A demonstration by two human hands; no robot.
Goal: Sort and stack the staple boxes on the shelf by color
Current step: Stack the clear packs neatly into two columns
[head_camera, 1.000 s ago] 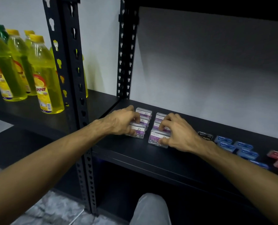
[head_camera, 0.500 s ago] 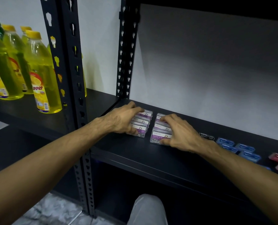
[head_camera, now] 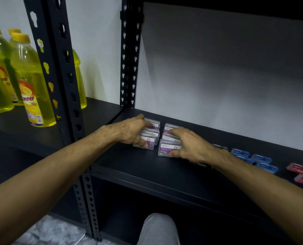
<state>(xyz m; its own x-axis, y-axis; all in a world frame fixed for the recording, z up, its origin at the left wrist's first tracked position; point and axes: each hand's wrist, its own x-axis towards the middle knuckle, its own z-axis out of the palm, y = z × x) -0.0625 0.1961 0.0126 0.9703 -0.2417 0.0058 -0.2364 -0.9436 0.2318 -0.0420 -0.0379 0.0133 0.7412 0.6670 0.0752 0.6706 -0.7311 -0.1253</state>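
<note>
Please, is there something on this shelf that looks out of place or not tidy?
Mostly tidy. The purple-labelled boxes stand in two neat rows under both hands. The blue boxes and red boxes lie loose and slightly askew, not stacked. One black box lies alone beside the right wrist, partly hidden.

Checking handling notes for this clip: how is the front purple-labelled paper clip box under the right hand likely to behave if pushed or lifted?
The paper clip box looks like rigid clear plastic, so probably stiff, not floppy. It sits low and flat on the shelf, so it should slide rather than tip. Loose metal clips show through its front, so it may feel heavy for its size and rattle. The right hand grips it.
</note>
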